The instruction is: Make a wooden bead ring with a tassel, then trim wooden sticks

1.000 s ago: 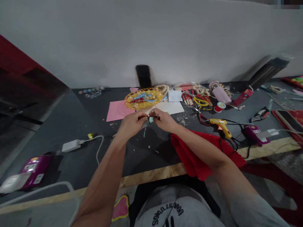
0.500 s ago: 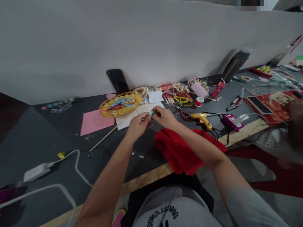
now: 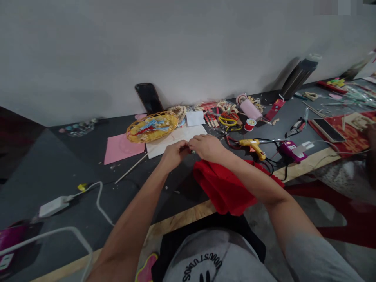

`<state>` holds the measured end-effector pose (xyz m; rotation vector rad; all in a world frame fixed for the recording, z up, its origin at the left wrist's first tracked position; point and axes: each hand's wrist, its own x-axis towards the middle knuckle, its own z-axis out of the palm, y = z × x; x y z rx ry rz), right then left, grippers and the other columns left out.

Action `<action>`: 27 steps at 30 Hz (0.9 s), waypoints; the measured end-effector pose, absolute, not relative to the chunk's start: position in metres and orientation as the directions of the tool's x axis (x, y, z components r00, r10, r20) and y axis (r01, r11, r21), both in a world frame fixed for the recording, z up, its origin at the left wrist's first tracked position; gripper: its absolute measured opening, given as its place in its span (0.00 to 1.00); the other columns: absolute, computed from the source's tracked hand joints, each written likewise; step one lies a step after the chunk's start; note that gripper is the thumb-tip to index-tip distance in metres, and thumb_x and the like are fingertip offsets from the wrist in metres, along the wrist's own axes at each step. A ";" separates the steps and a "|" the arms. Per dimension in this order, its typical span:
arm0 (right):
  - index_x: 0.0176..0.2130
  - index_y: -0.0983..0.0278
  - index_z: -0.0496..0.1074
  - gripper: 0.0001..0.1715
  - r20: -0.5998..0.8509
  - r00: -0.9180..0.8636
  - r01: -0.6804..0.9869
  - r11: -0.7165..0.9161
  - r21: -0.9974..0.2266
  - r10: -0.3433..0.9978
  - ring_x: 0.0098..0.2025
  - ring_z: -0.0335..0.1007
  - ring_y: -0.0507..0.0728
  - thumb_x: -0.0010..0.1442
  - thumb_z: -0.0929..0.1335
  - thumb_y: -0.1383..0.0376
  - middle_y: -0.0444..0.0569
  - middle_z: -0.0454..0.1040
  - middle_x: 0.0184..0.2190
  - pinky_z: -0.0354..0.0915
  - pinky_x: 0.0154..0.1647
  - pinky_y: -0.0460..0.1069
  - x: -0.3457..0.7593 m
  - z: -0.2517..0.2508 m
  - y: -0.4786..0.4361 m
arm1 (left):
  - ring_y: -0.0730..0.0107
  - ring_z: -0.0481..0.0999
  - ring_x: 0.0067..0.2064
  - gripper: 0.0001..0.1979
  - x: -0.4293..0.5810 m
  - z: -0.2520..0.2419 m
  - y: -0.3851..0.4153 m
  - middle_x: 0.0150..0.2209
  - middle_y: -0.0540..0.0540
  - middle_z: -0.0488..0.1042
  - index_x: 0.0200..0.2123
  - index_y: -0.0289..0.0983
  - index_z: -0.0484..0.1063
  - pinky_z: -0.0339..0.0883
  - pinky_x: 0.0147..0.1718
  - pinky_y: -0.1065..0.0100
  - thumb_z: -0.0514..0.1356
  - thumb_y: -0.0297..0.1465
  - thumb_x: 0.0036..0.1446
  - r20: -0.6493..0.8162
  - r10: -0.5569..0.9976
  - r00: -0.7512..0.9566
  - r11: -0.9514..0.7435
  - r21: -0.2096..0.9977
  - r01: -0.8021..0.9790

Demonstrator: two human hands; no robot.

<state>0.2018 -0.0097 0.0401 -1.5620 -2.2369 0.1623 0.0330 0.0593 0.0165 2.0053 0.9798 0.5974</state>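
Note:
My left hand (image 3: 174,155) and my right hand (image 3: 208,148) meet over the dark table, fingertips pinched together. Between them is a small pale teal piece (image 3: 192,151), mostly hidden by my fingers, so its kind is unclear. Under my right forearm lies a red cloth (image 3: 223,188), which hangs over the table's front edge. Just beyond my hands are a white sheet (image 3: 155,149) and a yellow woven basket (image 3: 138,138) holding blue and red bits. A thin stick (image 3: 131,168) rests left of my left hand.
A yellow glue gun (image 3: 253,148), red thread spool (image 3: 250,125) and yellow-handled scissors (image 3: 227,122) lie to the right. A phone (image 3: 149,98) leans on the wall. A white cable (image 3: 98,203) crosses the left side. At far right is another person's hand (image 3: 371,135).
My right hand has turned over and closed further around the teal piece, which now barely shows. The whole view has shifted slightly. The things on the table stay put.

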 end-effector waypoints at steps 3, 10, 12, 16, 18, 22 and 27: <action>0.35 0.66 0.71 0.08 0.169 -0.165 0.694 0.236 -0.680 0.972 0.30 0.64 0.51 0.63 0.64 0.66 0.43 0.71 0.27 0.57 0.33 0.45 0.214 0.034 0.009 | 0.72 0.70 0.27 0.08 0.036 0.016 0.049 0.24 0.51 0.73 0.28 0.36 0.72 0.63 0.30 0.71 0.63 0.34 0.45 -0.047 0.781 0.622 -0.130 0.963 0.236; 0.32 0.65 0.72 0.12 0.275 0.028 0.705 0.176 -0.687 0.961 0.29 0.64 0.51 0.64 0.63 0.64 0.44 0.71 0.26 0.57 0.32 0.45 0.199 0.009 -0.002 | 0.78 0.70 0.24 0.18 0.048 0.012 0.041 0.26 0.53 0.73 0.30 0.37 0.65 0.66 0.26 0.73 0.69 0.28 0.36 -0.279 0.883 0.378 0.400 0.869 -0.293; 0.34 0.64 0.73 0.11 0.360 -0.027 0.807 0.232 -0.542 0.933 0.34 0.68 0.54 0.65 0.63 0.64 0.49 0.75 0.31 0.60 0.38 0.46 0.192 0.008 -0.008 | 0.78 0.69 0.22 0.17 0.053 0.011 0.040 0.23 0.55 0.70 0.30 0.37 0.63 0.64 0.22 0.75 0.68 0.29 0.38 -0.287 0.896 0.339 0.397 0.860 -0.320; 0.38 0.63 0.74 0.10 0.432 -0.020 0.777 0.286 -0.561 0.902 0.39 0.72 0.55 0.66 0.64 0.63 0.51 0.77 0.37 0.63 0.43 0.47 0.188 0.007 -0.008 | 0.80 0.66 0.20 0.14 0.061 0.007 0.037 0.21 0.56 0.68 0.30 0.36 0.65 0.61 0.20 0.77 0.67 0.33 0.44 -0.215 0.939 0.269 0.291 0.913 -0.286; 0.39 0.63 0.73 0.09 0.446 0.036 0.682 0.304 -0.665 0.894 0.38 0.73 0.53 0.65 0.64 0.63 0.49 0.78 0.37 0.65 0.41 0.46 0.191 0.006 -0.006 | 0.79 0.67 0.21 0.14 0.062 0.005 0.035 0.21 0.55 0.69 0.30 0.36 0.66 0.62 0.21 0.76 0.67 0.35 0.45 -0.151 0.956 0.250 0.216 0.942 -0.258; 0.40 0.63 0.73 0.10 0.502 0.025 0.600 0.389 -0.699 0.865 0.39 0.74 0.53 0.65 0.64 0.63 0.49 0.79 0.37 0.66 0.42 0.46 0.196 0.003 -0.008 | 0.76 0.70 0.23 0.13 0.060 0.004 0.034 0.23 0.54 0.69 0.32 0.37 0.66 0.64 0.23 0.75 0.66 0.35 0.46 -0.083 0.969 0.233 0.138 0.963 -0.231; 0.32 0.62 0.73 0.11 0.563 -0.011 0.667 0.426 -0.611 0.826 0.40 0.74 0.56 0.64 0.64 0.62 0.52 0.78 0.35 0.67 0.44 0.48 0.194 0.001 -0.013 | 0.73 0.73 0.27 0.13 0.057 0.006 0.034 0.27 0.52 0.71 0.42 0.38 0.68 0.68 0.29 0.71 0.61 0.31 0.51 0.054 0.991 0.126 -0.058 0.998 0.030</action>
